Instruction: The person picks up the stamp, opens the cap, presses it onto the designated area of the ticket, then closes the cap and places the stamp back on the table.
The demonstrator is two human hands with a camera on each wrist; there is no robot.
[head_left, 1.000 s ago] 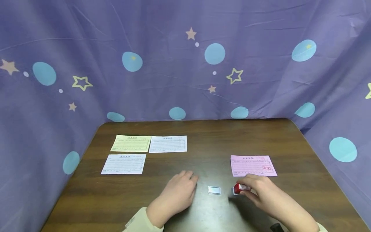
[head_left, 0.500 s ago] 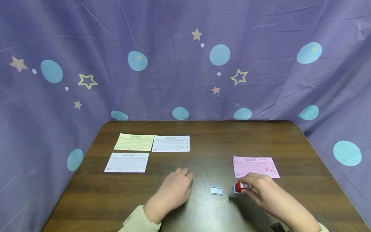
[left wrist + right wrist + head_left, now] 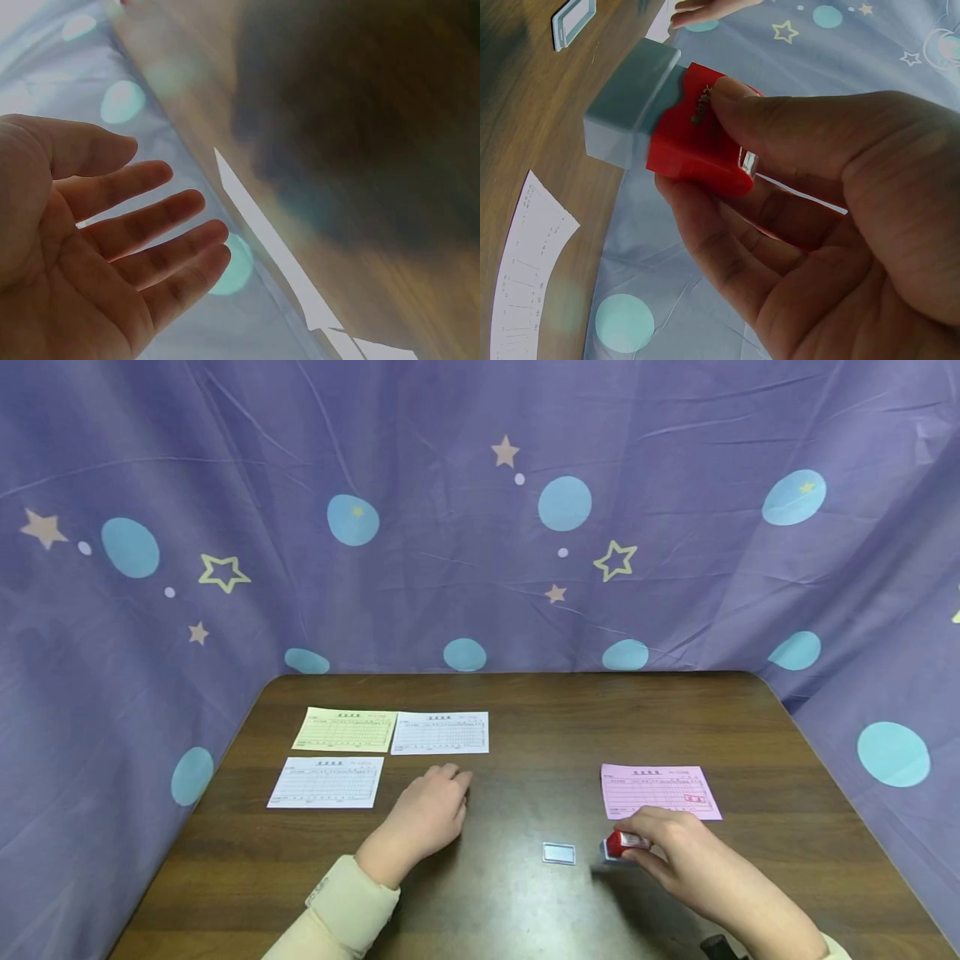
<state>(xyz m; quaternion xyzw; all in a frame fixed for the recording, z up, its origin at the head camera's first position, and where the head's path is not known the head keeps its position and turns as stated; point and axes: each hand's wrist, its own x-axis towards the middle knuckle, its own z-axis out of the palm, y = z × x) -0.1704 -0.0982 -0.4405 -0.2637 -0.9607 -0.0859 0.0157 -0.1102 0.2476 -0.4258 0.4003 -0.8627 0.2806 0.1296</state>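
Observation:
My right hand (image 3: 678, 852) pinches a red stamp (image 3: 690, 124) between thumb and fingers. Its grey-blue end (image 3: 622, 105) points away from the palm and down at the table in the head view. Just beyond that hand lies a pink form slip (image 3: 648, 787), with a red stamped mark (image 3: 694, 798) at its lower right. My left hand (image 3: 422, 814) is over the table, nearest the lower white slip (image 3: 327, 782). Its fingers are spread and loosely bent, and the palm holds nothing in the left wrist view. Between the hands lies a small, flat, blue-white rectangular piece (image 3: 558, 853).
At the left of the wooden table (image 3: 525, 718), a yellow slip (image 3: 345, 730) and another white slip (image 3: 440, 732) lie side by side behind the lower white one. A purple patterned curtain (image 3: 420, 577) hangs along the back and sides. A dark object (image 3: 718, 947) sits by the right wrist.
My left hand has moved left and forward toward the white slips. The right hand keeps the red stamp at the same spot. The view has shifted slightly.

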